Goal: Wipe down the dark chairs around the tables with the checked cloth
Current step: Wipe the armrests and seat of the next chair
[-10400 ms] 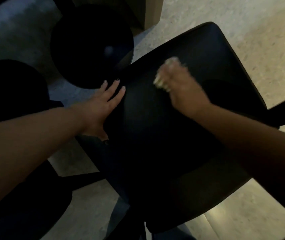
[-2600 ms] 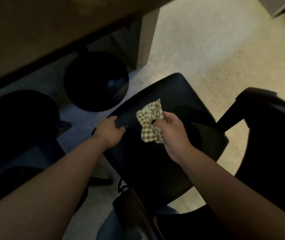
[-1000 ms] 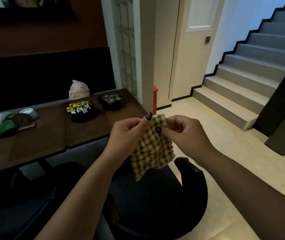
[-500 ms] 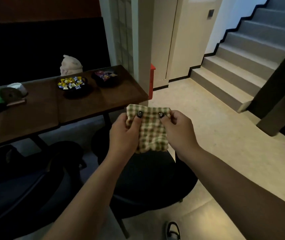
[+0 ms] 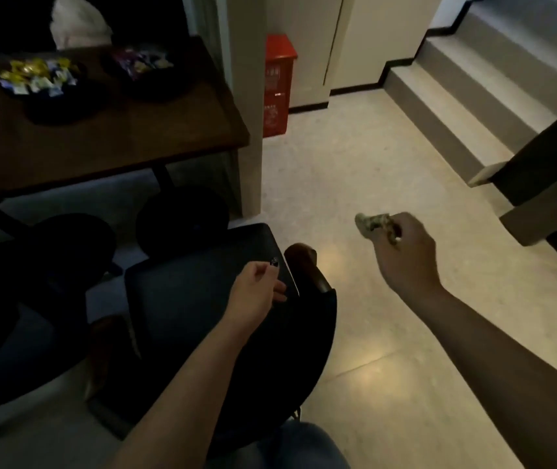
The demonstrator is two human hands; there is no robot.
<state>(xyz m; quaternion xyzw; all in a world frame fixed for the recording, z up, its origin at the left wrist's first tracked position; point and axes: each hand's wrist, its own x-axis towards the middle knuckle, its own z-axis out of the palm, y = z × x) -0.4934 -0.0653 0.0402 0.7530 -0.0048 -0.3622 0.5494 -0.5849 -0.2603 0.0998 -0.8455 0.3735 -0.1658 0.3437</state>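
A dark chair (image 5: 185, 299) stands in front of me with its seat facing the table and its curved back with a brown top rail (image 5: 307, 269) on the right. My left hand (image 5: 256, 287) hovers over the seat's right edge, fingers loosely curled, holding nothing. Out to the right, over the bare floor, my right hand (image 5: 405, 252) is closed around the bunched checked cloth (image 5: 370, 223), of which only a small wad shows. Another dark chair (image 5: 16, 316) sits at the left.
A dark wooden table (image 5: 101, 140) at the upper left carries two bowls of wrapped sweets (image 5: 38, 79). Round table bases (image 5: 182, 218) stand beneath it. A red box (image 5: 278, 86) leans by a pillar. Stairs (image 5: 473, 82) rise at the right.
Half a second ago both hands held the cloth spread between them. Now my left hand has let go and dropped toward the chair; my right hand has swung right with the cloth bunched up.
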